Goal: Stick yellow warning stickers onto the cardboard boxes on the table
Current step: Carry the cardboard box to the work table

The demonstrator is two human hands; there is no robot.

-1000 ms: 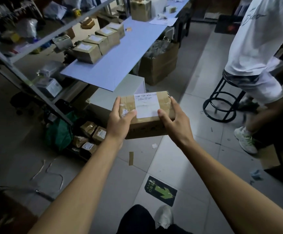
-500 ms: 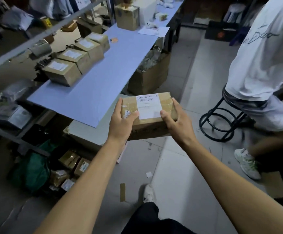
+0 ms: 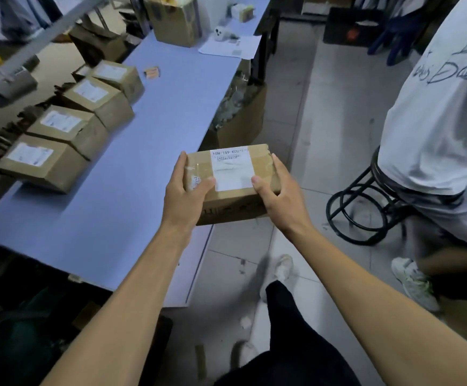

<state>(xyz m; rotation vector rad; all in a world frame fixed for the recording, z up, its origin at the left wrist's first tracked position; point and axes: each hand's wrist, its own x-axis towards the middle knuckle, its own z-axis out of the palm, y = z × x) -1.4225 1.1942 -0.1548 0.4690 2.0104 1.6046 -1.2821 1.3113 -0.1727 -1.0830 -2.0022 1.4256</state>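
Fingers (image 3: 182, 165) of the left hand (image 3: 183, 196) wrap the left end of the cardboard box (image 3: 226, 201), with the thumb laid across the top face. Fingers of the right hand (image 3: 278, 195) wrap the opposite end in the same manner, thumb tip resting at the lower corner of the white label (image 3: 232, 169). Both hands are closed firmly on the box, which is held in the air just beside the near right edge of the table (image 3: 143, 162), partly over the tiled floor (image 3: 324, 121).

Box appearance: plain brown cardboard, rectangular, wider than tall, top face tilted slightly toward the camera. Clear tape runs along the top face. The white label is centred on top and carries a printed code line and smaller text too fine to read. Dark printing shows along the front face, partly hidden by the hands. No yellow sticker shows on the visible faces.

Table surface: pale blue. A row of four similar boxes (image 3: 68, 126) with white labels stands along its far left side, well apart from the held box. A taller carton (image 3: 173, 23) stands at the far end.

A second person in a white shirt (image 3: 443, 112) sits on a black stool (image 3: 366, 207) at the right.
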